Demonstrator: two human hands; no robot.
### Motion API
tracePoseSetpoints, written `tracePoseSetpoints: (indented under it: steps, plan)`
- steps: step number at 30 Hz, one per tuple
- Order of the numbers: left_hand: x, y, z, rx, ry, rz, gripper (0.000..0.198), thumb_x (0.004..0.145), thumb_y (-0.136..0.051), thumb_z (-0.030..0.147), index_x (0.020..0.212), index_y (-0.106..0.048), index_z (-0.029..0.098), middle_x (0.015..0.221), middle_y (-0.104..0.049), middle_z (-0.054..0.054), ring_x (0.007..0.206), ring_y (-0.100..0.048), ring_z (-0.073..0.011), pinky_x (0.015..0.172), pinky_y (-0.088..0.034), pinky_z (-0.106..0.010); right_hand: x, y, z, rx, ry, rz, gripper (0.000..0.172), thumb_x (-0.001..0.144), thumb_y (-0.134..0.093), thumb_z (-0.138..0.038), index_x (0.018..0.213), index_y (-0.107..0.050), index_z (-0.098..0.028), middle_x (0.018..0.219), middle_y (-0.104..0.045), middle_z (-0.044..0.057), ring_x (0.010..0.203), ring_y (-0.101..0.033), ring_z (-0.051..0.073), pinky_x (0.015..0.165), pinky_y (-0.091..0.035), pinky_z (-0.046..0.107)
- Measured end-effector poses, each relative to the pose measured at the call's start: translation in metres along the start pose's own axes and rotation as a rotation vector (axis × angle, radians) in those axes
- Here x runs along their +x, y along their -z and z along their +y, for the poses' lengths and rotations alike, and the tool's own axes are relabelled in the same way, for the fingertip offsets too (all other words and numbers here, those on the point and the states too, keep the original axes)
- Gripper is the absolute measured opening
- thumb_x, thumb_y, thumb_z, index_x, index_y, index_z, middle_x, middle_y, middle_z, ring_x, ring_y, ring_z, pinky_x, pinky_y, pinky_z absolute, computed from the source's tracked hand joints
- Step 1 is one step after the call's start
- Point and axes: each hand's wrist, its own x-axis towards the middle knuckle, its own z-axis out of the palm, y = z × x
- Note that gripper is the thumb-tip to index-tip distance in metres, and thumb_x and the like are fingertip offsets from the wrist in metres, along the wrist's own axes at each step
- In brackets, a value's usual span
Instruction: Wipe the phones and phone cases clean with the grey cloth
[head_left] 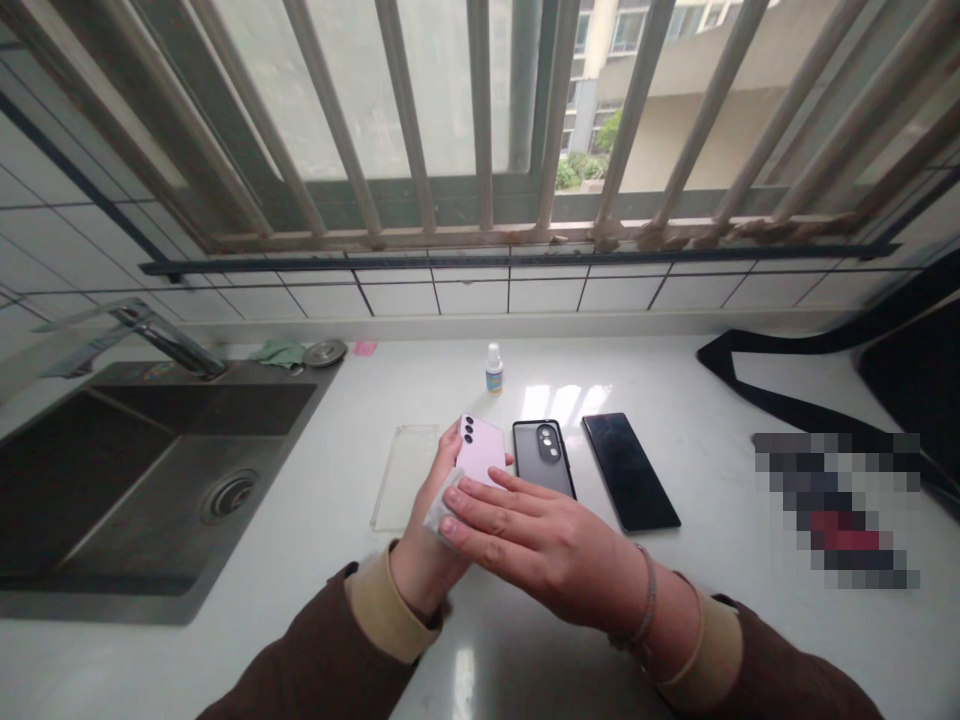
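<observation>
One pink smartphone (484, 448) curled in left hand (424, 545) | right hand (540, 530) spread flat, pressing crumpled white wipe (441, 515)

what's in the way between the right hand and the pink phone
Nothing solid: the right hand lies across the lower part of the pink phone, with only a white wipe bunched at the phone's lower edge under the fingertips.

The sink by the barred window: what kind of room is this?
Probably a kitchen or a utility room: it has a steel sink with a faucet, white wall tiles, and a long white counter.
</observation>
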Motion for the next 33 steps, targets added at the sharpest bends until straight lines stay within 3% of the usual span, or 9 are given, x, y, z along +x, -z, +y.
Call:
tracePoseSetpoints:
  steps: [3,6,11,14,17,20,23,28,33]
  plan:
    - [-0.004,0.000,0.003,0.014,0.018,0.003,0.047,0.106,-0.057,0.057,0.106,-0.076,0.013,0.079,-0.077,-0.010,0.069,-0.077,-0.0228,0.072,-0.064,-0.034,0.000,0.000,0.000,0.009,0.003,0.004,0.041,0.112,-0.049,-0.011,0.152,-0.061,-0.011,0.159,-0.064,0.010,0.156,-0.051,0.021,0.136,-0.035,0.043]
    - [-0.008,0.006,0.009,0.011,-0.006,-0.073,0.054,0.103,-0.058,0.060,0.101,-0.078,0.010,0.075,-0.076,-0.011,0.066,-0.075,-0.0225,0.068,-0.064,-0.032,-0.001,-0.002,0.002,0.032,-0.001,0.025,0.040,0.112,-0.051,-0.011,0.150,-0.063,-0.014,0.158,-0.065,0.009,0.156,-0.052,0.020,0.135,-0.036,0.043]
    - [-0.004,0.019,0.017,-0.090,-0.225,-0.123,0.043,0.103,-0.056,0.047,0.108,-0.079,0.011,0.088,-0.082,-0.013,0.073,-0.078,-0.0242,0.075,-0.066,-0.036,-0.005,-0.010,0.009,0.062,-0.073,0.078,0.042,0.110,-0.052,-0.007,0.149,-0.064,-0.018,0.156,-0.067,0.008,0.154,-0.053,0.016,0.135,-0.035,0.043]
    - [0.000,0.018,0.014,-0.063,-0.209,-0.159,0.046,0.104,-0.055,0.047,0.114,-0.078,0.009,0.092,-0.083,-0.015,0.075,-0.078,-0.0253,0.078,-0.067,-0.038,-0.006,-0.014,0.011,0.064,-0.131,0.101,0.047,0.108,-0.049,-0.003,0.151,-0.063,-0.018,0.154,-0.068,0.009,0.152,-0.056,0.017,0.135,-0.036,0.047]
    - [0.000,0.011,0.008,-0.020,-0.223,-0.206,0.045,0.104,-0.060,0.046,0.127,-0.074,0.010,0.101,-0.083,-0.016,0.090,-0.081,-0.0280,0.090,-0.065,-0.040,-0.006,-0.016,0.013,0.055,-0.199,0.109,0.052,0.106,-0.044,0.001,0.152,-0.060,-0.017,0.153,-0.069,0.010,0.150,-0.059,0.018,0.135,-0.034,0.051]
    - [-0.002,0.006,0.002,0.015,-0.334,-0.241,0.037,0.105,-0.064,0.036,0.137,-0.070,0.019,0.118,-0.081,-0.011,0.109,-0.078,-0.0256,0.105,-0.060,-0.038,-0.008,-0.018,0.016,0.030,-0.299,0.091,0.057,0.103,-0.043,0.004,0.154,-0.059,-0.016,0.157,-0.065,0.013,0.151,-0.058,0.020,0.135,-0.032,0.056]
    - [-0.005,0.006,-0.002,0.126,-0.361,-0.312,0.034,0.105,-0.065,0.029,0.138,-0.070,0.022,0.132,-0.077,-0.008,0.119,-0.074,-0.0245,0.108,-0.058,-0.035,-0.012,-0.022,0.023,0.002,-0.423,0.086,0.064,0.100,-0.044,0.005,0.160,-0.054,-0.016,0.161,-0.061,0.015,0.155,-0.054,0.024,0.132,-0.037,0.061]
    - [-0.010,0.009,-0.004,0.247,-0.262,-0.382,0.042,0.104,-0.067,0.034,0.146,-0.066,0.027,0.138,-0.074,-0.010,0.101,-0.078,-0.0268,0.088,-0.067,-0.039,-0.018,-0.028,0.035,0.024,-0.594,0.169,0.065,0.101,-0.043,0.003,0.161,-0.054,-0.017,0.157,-0.064,0.018,0.148,-0.061,0.029,0.125,-0.047,0.062]
    - [-0.004,0.014,-0.002,0.235,-0.277,-0.346,0.051,0.106,-0.066,0.044,0.154,-0.057,0.029,0.124,-0.078,-0.010,0.077,-0.079,-0.0217,0.075,-0.068,-0.036,-0.015,-0.027,0.032,0.246,-0.750,0.253,0.051,0.106,-0.047,-0.008,0.153,-0.065,-0.019,0.143,-0.075,0.015,0.126,-0.078,0.026,0.108,-0.065,0.045]
